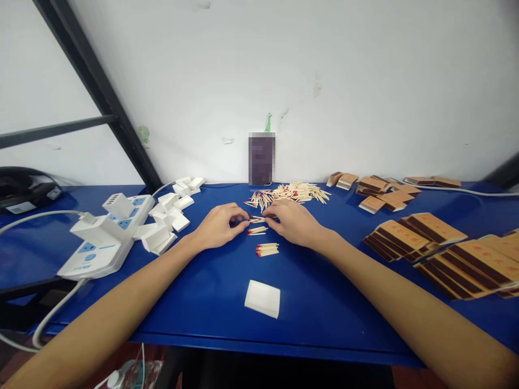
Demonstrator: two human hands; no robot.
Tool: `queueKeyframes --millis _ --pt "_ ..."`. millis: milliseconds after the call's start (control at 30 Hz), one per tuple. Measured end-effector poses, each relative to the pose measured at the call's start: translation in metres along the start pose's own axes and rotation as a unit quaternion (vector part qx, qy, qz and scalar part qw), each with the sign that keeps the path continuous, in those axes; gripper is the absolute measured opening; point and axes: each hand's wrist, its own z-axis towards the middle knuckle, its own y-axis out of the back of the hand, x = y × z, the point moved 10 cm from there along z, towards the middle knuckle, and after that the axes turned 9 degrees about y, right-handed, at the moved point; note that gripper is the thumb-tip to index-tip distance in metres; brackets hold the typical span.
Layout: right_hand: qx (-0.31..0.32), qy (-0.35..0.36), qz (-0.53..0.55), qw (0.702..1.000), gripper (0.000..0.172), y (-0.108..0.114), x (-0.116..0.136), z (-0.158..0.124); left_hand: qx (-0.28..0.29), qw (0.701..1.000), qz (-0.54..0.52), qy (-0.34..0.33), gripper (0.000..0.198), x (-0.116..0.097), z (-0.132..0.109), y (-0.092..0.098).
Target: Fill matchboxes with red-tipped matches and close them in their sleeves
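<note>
My left hand [223,224] and my right hand [292,222] face each other over the blue table. Between their fingertips lies a small group of red-tipped matches [257,220], pinched from both ends. Just below it is a second small bundle of matches [257,230], and nearer to me a third, neat bundle [267,249]. Behind my right hand a large loose heap of matches [302,193] spreads out, partly hidden by that hand. A white matchbox tray [263,298] lies near the front edge of the table.
White matchbox trays [164,219] are piled at left, beside a white power strip [117,237] with plugged-in chargers and cables. Brown matchbox sleeves [409,235] lie in stacks at right. A pixelated dark rectangle [261,159] stands against the wall. Headphones [26,189] rest far left.
</note>
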Motion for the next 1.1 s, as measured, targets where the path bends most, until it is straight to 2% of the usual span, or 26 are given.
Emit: queueKeyframes --millis 133,267,367,433,500,633,767,867,967,1100 --pt "-0.001 0.001 0.010 1.000 0.023 -0.001 -0.001 0.000 0.004 0.999 0.008 0.032 0.017 0.006 0.006 -0.008" --pt "-0.004 -0.002 0.022 1.000 0.022 -0.002 -0.002 0.000 0.025 0.999 0.009 0.023 0.017 0.008 0.010 -0.010" --pt "-0.005 -0.007 0.031 0.999 0.020 -0.003 -0.003 0.000 0.042 0.998 -0.025 0.033 0.019 0.013 0.015 -0.007" --pt "-0.022 -0.003 0.033 0.999 0.021 -0.001 -0.003 0.000 0.027 0.995 -0.079 0.058 0.022 0.019 0.020 0.002" --pt "-0.054 0.002 0.031 0.998 0.023 0.006 -0.003 -0.001 -0.004 0.987 -0.143 0.067 0.025 0.021 0.024 0.012" --pt "-0.146 0.000 0.065 0.987 0.026 0.026 -0.003 -0.006 -0.059 0.973 -0.221 0.016 0.027 0.007 0.026 0.025" --pt "-0.236 -0.005 0.209 0.949 0.020 0.044 0.000 -0.009 -0.084 0.970 -0.228 -0.012 0.028 -0.006 0.025 0.025" --pt "-0.276 -0.024 0.274 0.921 0.016 0.051 0.003 -0.011 -0.097 0.968 -0.226 -0.045 0.025 -0.016 0.021 0.026" --pt "-0.267 -0.042 0.287 0.919 0.015 0.050 0.003 -0.010 -0.110 0.971 -0.202 -0.071 0.021 -0.021 0.016 0.028" --pt "-0.175 -0.041 0.232 0.956 0.016 0.033 -0.002 -0.003 -0.137 0.977 -0.145 -0.075 0.017 -0.014 0.007 0.031"
